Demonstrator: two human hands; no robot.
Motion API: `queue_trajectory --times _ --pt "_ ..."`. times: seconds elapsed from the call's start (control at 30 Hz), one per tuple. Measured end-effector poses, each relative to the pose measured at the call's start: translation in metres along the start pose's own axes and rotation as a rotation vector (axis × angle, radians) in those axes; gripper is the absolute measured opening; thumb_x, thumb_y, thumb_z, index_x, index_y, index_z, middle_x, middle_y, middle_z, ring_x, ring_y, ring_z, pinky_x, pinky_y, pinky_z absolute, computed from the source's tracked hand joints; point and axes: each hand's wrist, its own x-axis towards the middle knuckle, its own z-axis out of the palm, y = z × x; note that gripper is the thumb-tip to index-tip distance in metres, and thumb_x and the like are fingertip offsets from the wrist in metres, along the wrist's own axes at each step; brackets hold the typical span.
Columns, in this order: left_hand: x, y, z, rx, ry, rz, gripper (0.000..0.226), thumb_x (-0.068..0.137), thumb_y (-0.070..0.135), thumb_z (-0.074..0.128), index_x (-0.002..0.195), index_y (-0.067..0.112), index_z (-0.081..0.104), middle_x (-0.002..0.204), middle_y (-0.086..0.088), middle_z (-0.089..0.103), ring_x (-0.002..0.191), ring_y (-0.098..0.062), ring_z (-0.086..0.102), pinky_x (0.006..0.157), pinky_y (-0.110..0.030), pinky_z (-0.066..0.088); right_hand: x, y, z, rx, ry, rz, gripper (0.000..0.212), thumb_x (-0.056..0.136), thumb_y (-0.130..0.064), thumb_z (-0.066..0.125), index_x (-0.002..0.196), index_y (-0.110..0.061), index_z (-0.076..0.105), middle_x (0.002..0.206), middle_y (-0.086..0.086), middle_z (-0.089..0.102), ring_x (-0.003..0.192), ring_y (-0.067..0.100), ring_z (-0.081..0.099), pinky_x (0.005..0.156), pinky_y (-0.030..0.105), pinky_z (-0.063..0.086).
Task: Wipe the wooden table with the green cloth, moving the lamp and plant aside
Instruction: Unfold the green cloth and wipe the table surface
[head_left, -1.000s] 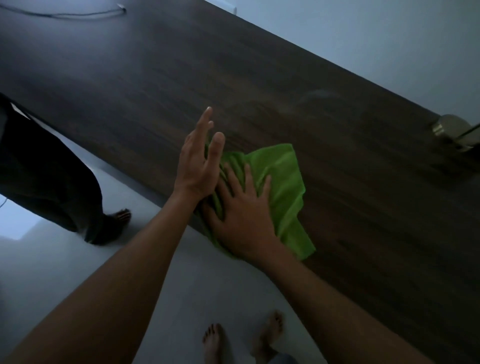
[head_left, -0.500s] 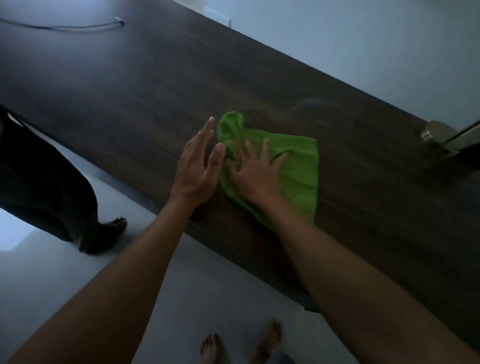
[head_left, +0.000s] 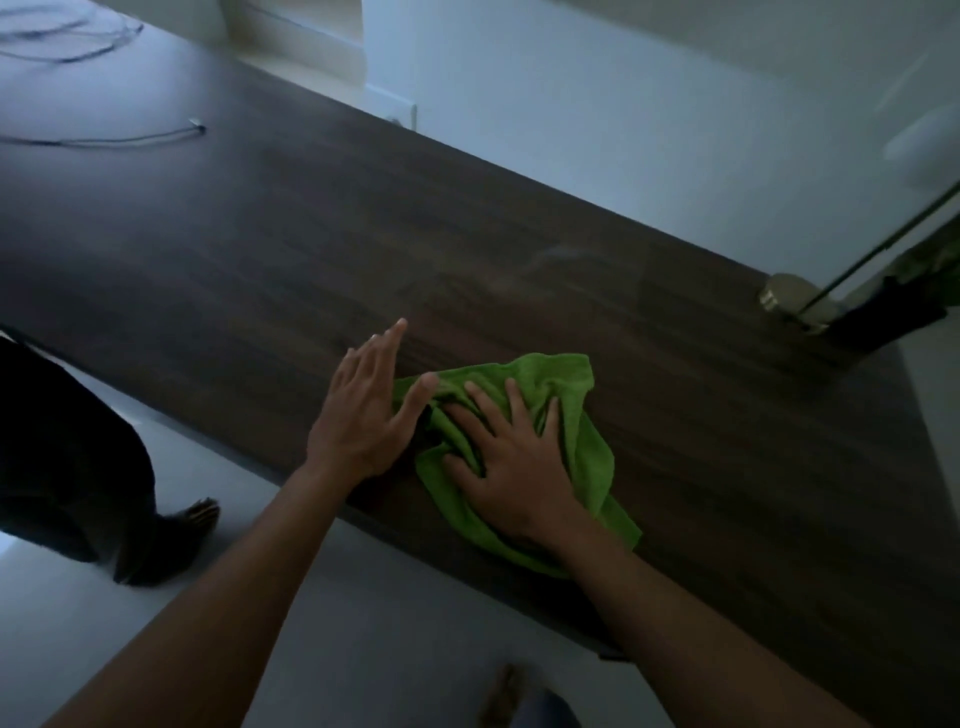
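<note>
Head cam: right hand (head_left: 511, 467) is spread flat, pressing the cloth (head_left: 582, 410) onto the counter (head_left: 311, 234) near its front edge, lower middle of frame. Left hand (head_left: 363, 410) has straight fingers and holds nothing, thumb at the cloth's left edge. Lamp (head_left: 779, 293) sits far right.

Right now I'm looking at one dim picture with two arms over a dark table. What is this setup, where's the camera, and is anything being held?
There is no machine here: a person wears a camera on the head, looking down at their own arms. The right hand presses flat, fingers spread, on a bunched green cloth near the front edge of the dark wooden table. The left hand is open beside it, thumb at the cloth's edge; nothing is gripped. Far right stands a brass-coloured lamp base; far left lies a thin cable. Another person's leg shows on the floor at left.
</note>
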Motion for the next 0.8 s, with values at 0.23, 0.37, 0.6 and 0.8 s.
queue_trajectory --times 0.23,0.37,0.6,0.8 --pt "0.045 0.032 0.03 -0.25 0.073 -0.171 0.078 0.09 0.06 0.009 0.154 0.016 0.016 0.16 -0.005 0.019 0.148 -0.016 0.011 0.122 -0.041 0.007 0.11 0.035 -0.006 0.015 -0.044 -0.062 0.063 0.09 -0.065 0.013 0.149 -0.043 0.017 0.161 -0.014 0.005 0.149 0.02 -0.005 0.11 0.067 -0.007" --pt "0.092 0.031 0.052 -0.109 0.042 -0.171 0.08 0.089 0.063 0.01 0.154 0.016 0.012 0.161 -0.007 0.016 0.149 -0.02 0.008 0.121 -0.037 -0.002 0.18 0.073 -0.008 0.025 -0.044 -0.031 0.068 0.087 -0.065 0.009 0.15 -0.041 0.017 0.161 -0.013 0.006 0.149 0.017 -0.004 0.114 0.061 -0.008" --pt "0.181 0.044 0.095 0.089 -0.078 -0.05 0.075 0.092 0.059 0.011 0.155 0.017 0.012 0.163 -0.006 0.007 0.151 -0.02 -0.001 0.122 -0.037 -0.001 0.278 0.182 -0.019 0.02 -0.026 0.141 0.06 0.095 -0.059 0.025 0.151 -0.038 0.018 0.162 -0.011 0.007 0.149 0.016 -0.001 0.117 0.053 -0.006" --pt "0.198 0.05 0.111 0.383 -0.114 -0.028 0.067 0.098 0.055 0.008 0.155 0.021 0.008 0.164 -0.004 0.007 0.151 -0.018 -0.003 0.123 -0.042 0.002 0.332 0.306 -0.042 0.04 -0.004 0.377 0.059 0.095 -0.059 0.028 0.149 -0.035 0.027 0.159 0.001 0.024 0.146 0.024 0.02 0.117 0.052 0.01"
